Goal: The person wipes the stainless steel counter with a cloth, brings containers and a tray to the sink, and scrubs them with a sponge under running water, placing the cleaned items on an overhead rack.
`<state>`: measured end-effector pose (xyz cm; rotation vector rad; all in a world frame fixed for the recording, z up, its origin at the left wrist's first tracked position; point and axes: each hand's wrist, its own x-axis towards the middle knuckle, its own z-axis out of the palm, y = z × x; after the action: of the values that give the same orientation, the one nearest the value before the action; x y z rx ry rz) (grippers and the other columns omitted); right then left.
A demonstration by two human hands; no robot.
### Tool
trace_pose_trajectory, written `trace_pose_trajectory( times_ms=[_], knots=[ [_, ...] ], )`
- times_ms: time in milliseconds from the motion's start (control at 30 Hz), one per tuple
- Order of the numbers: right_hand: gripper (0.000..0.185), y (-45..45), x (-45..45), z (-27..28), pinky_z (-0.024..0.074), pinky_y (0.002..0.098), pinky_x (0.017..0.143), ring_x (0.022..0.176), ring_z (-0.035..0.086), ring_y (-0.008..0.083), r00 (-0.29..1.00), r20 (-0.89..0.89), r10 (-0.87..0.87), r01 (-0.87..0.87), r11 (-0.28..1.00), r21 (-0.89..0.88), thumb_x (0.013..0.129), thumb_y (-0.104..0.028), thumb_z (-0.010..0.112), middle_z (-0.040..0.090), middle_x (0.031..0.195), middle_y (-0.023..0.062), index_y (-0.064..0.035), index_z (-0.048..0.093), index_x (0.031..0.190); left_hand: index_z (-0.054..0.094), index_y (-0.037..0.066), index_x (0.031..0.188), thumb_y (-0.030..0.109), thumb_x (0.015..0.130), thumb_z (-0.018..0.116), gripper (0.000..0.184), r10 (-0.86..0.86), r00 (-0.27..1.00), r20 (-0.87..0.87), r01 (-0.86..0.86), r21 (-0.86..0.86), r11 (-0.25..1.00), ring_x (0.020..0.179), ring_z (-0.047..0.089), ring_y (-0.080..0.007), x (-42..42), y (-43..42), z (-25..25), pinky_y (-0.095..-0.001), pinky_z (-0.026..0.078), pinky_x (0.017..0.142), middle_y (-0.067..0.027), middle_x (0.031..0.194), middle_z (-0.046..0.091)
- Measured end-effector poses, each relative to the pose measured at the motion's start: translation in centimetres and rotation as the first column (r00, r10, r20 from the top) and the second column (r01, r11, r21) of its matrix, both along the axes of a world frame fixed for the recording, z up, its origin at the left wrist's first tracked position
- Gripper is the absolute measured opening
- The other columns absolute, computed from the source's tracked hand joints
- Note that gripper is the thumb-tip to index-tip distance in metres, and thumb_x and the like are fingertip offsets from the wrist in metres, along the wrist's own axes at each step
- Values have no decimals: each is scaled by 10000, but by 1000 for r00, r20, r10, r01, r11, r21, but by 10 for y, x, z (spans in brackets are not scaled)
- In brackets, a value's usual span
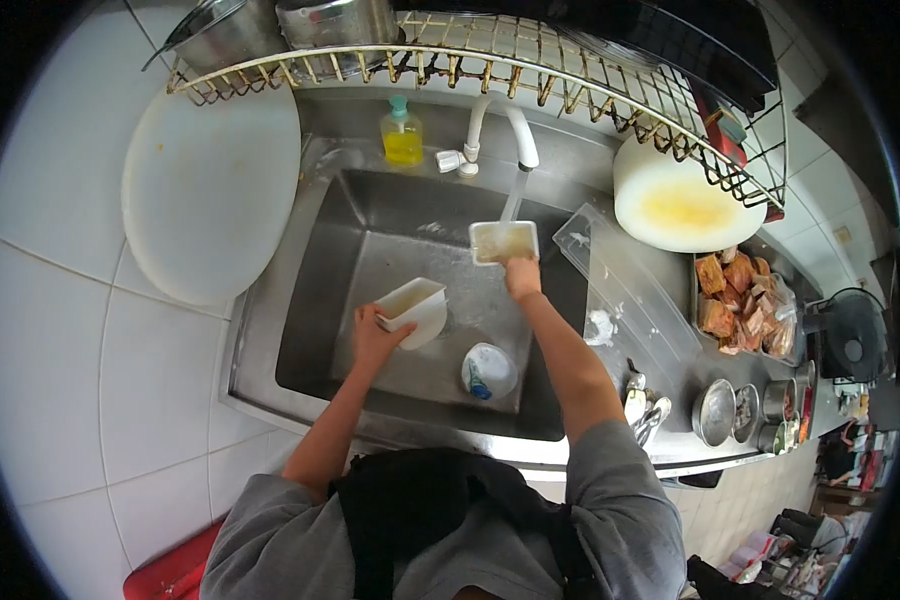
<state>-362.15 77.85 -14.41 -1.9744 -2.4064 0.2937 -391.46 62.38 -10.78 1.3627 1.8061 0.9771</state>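
Note:
Water runs from the white faucet [505, 115] into a small white rectangular container [490, 243], held by its near edge in my right hand [522, 277]. My left hand [372, 338] grips a second white container [413, 300], tilted over the left part of the steel sink [345, 240]. A rounded white piece [426, 326] shows just beneath that container. On the sink floor, nearer to me, sits a white bowl [500, 362] with a blue and white item in it.
Behind the sink stands a yellow soap bottle [402, 145]. A wire rack [490, 60] hangs above. To the right are a clear plastic lid [635, 290], cutlery [645, 405], a tray of meat pieces [740, 305] and metal bowls [714, 412]. White boards lean against the wall.

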Motion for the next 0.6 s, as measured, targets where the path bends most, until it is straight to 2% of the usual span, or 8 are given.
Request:
trace_pose_trajectory(
  times_ms=[33,133,267,300,400,433,500,600],
  knots=[
    [412,0,-1,-6,373,445,1003,1041,589,332,984,2,180,-179,979,94,725,-11,533,661,1020,156,-208,705,1044,470,45,1003,297,625,860,598,-4,999,48,6,-23,1000,982,509,-269,2,1,3,-386,471,819,-139,1095,431],
    [403,7,5,-15,370,433,1007,1044,593,302,997,-4,83,-82,986,146,739,-4,520,669,1011,128,-201,705,1038,471,53,984,302,619,864,591,-30,982,-185,60,160,985,969,523,-255,4,6,-17,-383,484,799,-134,1097,437],
    [232,11,5,-4,450,410,918,919,646,304,942,41,332,-325,882,341,797,-75,507,690,872,130,-116,729,851,470,60,948,312,613,865,576,-41,998,-49,43,43,998,964,522,-262,14,13,-21,-384,483,795,-129,1080,448],
    [217,14,10,2,484,409,862,877,657,303,898,44,437,-419,824,380,788,-91,543,692,870,121,-141,726,894,469,61,941,315,611,865,575,-47,999,0,47,21,999,967,520,-268,17,13,-19,-388,481,799,-128,1073,452],
    [184,23,11,17,510,419,776,834,661,316,993,-97,71,-64,995,71,798,-175,612,691,883,126,-129,707,948,472,59,923,322,605,866,570,-64,998,-21,64,13,998,985,510,-285,30,13,-10,-397,474,817,-131,1051,464],
    [198,25,9,18,507,414,755,813,660,312,968,-250,21,-5,998,66,803,-209,629,689,870,127,-111,698,961,473,58,917,325,604,866,569,-70,996,-58,72,20,997,992,506,-291,31,13,-11,-400,471,824,-133,1044,468],
    [265,29,7,21,500,406,713,770,657,304,843,-533,-81,114,993,30,813,-276,663,685,846,129,-76,679,988,479,52,916,325,605,866,566,-105,993,-59,108,38,993,991,510,-287,33,16,-17,-391,479,815,-135,1043,472],
    [300,46,12,10,467,327,661,675,578,155,672,-716,-188,82,980,-180,871,-324,660,642,747,43,-39,678,963,490,42,914,318,604,868,562,-131,990,-58,135,56,989,995,513,-290,38,18,-26,-386,485,809,-139,1047,476]
  ],
)
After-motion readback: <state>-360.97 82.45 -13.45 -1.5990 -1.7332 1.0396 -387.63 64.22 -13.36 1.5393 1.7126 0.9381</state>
